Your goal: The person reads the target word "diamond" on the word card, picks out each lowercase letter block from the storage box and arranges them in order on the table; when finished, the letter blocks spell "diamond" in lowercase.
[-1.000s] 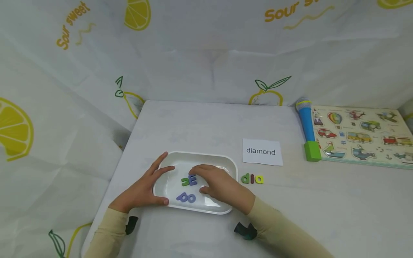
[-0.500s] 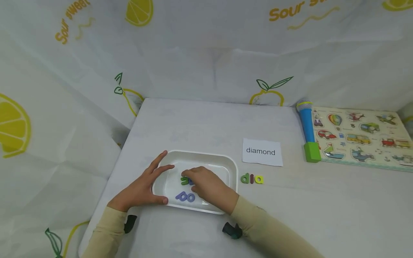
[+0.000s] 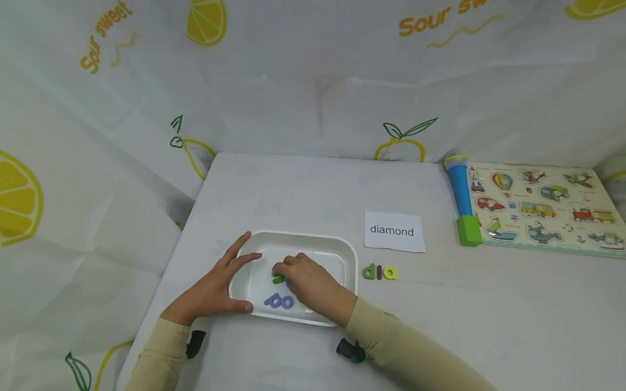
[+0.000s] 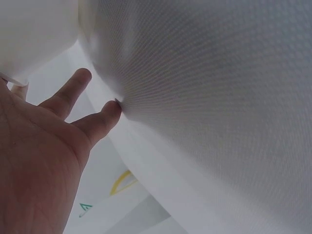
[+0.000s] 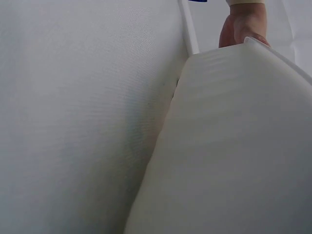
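A white plastic tray (image 3: 337, 245) lies on the table and holds a few toy letters. My left hand (image 3: 210, 288) spans its left end, fingers spread, with the thumb at the near rim and the index finger at the far rim. In the left wrist view, the left hand (image 4: 53, 131) has straight fingers. My right hand (image 3: 310, 279) is down inside the tray, its bent fingertips at a green letter (image 3: 277, 278). Beside that, a purple letter (image 3: 287, 283) is mostly covered by this hand; the thumb is hidden. Two purple letters (image 3: 279, 301) lie joined or touching nearer the front.
Right of the tray, green, red and yellow letters (image 3: 379, 272) read "dia". Behind them lies a white card (image 3: 395, 232) printed "diamond". A blue toy microphone (image 3: 460, 190), a green block (image 3: 469, 231) and a vehicle picture puzzle board (image 3: 548, 209) are at the far right.
My right hand has moved left across the tray, from over the purple letter to the green letter, and its fingers have bent downward. The left hand stays at the tray's left end.
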### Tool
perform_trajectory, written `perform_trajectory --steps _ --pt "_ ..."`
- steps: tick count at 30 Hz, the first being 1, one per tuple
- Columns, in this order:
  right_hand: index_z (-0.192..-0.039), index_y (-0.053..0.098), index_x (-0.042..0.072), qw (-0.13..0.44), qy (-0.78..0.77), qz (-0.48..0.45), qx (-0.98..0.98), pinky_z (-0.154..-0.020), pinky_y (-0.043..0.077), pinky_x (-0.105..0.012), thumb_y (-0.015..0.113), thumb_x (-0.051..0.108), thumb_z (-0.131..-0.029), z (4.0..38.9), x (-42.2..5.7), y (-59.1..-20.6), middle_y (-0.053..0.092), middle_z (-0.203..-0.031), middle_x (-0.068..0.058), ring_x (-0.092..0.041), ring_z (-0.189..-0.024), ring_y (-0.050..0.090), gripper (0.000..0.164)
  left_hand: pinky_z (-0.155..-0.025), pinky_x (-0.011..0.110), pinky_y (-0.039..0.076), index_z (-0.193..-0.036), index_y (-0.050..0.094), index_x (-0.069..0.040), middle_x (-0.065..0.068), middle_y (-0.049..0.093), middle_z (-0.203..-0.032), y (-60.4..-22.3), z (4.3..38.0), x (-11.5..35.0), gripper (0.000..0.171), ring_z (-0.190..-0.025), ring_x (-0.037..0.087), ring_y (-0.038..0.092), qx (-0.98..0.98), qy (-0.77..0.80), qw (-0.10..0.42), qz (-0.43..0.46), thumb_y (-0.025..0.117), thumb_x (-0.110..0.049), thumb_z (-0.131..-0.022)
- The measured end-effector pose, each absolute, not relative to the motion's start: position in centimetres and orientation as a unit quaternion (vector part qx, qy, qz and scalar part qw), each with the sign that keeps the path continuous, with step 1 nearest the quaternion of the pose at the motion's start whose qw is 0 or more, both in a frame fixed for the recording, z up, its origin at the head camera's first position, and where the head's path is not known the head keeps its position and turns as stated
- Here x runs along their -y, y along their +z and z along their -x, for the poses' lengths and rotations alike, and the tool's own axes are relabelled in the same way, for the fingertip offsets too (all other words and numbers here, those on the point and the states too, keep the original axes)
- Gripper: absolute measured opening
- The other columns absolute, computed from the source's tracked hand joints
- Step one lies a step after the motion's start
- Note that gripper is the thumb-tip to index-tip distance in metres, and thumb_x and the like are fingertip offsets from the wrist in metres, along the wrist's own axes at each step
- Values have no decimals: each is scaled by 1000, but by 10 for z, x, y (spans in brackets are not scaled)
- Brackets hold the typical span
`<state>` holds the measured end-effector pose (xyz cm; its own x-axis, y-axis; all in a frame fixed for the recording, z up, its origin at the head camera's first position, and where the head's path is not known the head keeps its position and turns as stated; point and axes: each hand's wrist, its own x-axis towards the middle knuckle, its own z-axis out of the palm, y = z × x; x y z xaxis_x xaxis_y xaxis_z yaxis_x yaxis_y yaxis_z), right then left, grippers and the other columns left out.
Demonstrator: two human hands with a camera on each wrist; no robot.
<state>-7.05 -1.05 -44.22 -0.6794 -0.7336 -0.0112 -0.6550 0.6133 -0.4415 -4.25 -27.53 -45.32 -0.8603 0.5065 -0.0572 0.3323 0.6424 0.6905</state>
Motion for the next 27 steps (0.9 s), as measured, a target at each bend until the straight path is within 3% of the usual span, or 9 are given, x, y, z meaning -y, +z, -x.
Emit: perform_trajectory --steps 10,17,27 --pt "-123 70 16 77 -198 409 -887 -82 51 -22 81 3 -85 67 10 -442 65 -109 -1 -17 -93 60 42 -99 62 42 -154 42 -22 -3 -3 -170 -452 42 274 99 -148 38 24 -898 353 122 -235 89 -53 -72" --pt "-120 71 17 66 -204 424 -880 -78 48 -20 79 -1 -84 66 10 -442 61 -104 -1 -17 -89 55 41 -100 62 42 -154 41 -26 -4 -3 -170 -452 42 274 98 -148 37 24 -899 349 122 -233 88 -54 -72" --pt "-122 72 16 147 -276 390 -866 -85 52 -29 72 -4 -89 71 4 -439 71 -106 1 -13 -95 64 39 -100 62 41 -154 41 -25 -1 -3 -170 -456 44 277 99 -149 35 21 -896 353 116 -244 89 -53 -71"
